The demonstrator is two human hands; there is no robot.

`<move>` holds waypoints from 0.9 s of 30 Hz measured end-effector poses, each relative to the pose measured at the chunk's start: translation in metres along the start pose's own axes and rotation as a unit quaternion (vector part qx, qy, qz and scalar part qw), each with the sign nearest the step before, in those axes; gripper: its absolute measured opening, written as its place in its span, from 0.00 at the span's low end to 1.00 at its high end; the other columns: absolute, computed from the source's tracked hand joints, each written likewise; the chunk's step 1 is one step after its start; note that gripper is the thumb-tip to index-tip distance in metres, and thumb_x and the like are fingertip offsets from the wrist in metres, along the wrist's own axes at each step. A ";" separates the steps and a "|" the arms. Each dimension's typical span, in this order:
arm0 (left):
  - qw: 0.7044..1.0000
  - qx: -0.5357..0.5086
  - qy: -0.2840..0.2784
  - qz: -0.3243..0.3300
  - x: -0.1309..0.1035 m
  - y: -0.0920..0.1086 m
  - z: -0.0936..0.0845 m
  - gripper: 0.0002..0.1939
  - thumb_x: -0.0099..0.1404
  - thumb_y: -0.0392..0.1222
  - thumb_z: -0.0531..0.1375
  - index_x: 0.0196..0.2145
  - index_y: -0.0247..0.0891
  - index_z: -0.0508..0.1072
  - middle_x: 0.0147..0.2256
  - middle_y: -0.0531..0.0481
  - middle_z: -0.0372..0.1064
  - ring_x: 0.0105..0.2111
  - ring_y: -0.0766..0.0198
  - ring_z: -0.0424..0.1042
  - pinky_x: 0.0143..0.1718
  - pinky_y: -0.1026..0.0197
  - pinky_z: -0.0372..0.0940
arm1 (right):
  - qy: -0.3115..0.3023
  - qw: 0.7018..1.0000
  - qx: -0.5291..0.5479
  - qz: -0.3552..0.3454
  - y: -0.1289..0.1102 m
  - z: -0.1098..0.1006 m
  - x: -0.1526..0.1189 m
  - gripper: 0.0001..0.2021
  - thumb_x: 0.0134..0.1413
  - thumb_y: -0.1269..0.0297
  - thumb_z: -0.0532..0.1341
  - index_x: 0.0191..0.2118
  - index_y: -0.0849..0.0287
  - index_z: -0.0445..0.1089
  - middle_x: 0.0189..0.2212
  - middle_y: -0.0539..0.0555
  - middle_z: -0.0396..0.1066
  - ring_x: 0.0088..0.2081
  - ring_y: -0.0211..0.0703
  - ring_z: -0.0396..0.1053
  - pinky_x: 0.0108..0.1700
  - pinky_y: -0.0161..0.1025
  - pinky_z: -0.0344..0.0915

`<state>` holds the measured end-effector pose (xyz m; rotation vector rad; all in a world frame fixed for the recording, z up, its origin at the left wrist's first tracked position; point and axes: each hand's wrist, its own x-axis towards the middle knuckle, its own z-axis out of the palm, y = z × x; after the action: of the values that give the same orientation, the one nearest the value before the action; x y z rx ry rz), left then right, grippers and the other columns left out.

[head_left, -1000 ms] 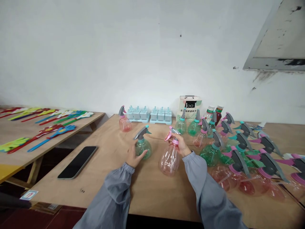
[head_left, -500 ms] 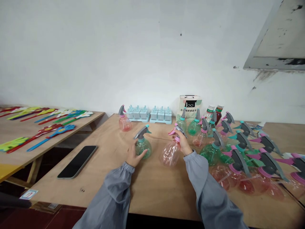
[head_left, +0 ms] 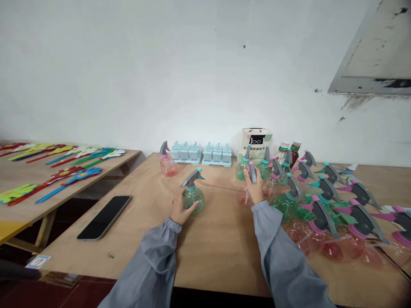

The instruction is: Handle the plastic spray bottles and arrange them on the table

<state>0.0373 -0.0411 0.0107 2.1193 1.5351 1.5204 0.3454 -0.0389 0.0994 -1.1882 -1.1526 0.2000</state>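
Observation:
A green spray bottle with a grey and teal head (head_left: 194, 197) stands upright on the wooden table, and my left hand (head_left: 180, 208) is wrapped against its left side. My right hand (head_left: 254, 185) grips the grey and pink head of a pink spray bottle (head_left: 244, 196), whose body is partly hidden behind the hand. That bottle is beside a green one (head_left: 241, 170) at the back and the pink and green bottles on the right. A single pink spray bottle (head_left: 168, 166) stands at the back left.
Two light blue mould trays (head_left: 216, 155) and a printed paper bag (head_left: 256, 144) are by the wall. A black phone (head_left: 104, 217) lies at the left. Many spray bottles (head_left: 332, 248) crowd the right side. Colourful hand-shaped clappers (head_left: 69, 185) lie on another table.
My right hand has moved right and away from me with the pink bottle, which is now beside the other bottles. My left hand has stayed on the green bottle.

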 end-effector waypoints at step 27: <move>0.995 -0.100 -0.026 0.012 -0.006 -0.005 0.009 0.35 0.62 0.59 0.59 0.60 0.39 0.56 0.54 0.38 0.67 0.56 0.48 0.68 0.59 0.42 0.62 | 0.166 0.935 -0.158 -0.269 0.076 0.004 -0.043 0.32 0.60 0.46 0.58 0.61 0.59 0.49 0.55 0.67 0.55 0.59 0.61 0.59 0.57 0.66 0.61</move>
<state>0.0413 -0.0394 -0.0007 2.0538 1.2847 1.5412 0.3541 -0.0320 0.0131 -1.0814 -1.1864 -0.6055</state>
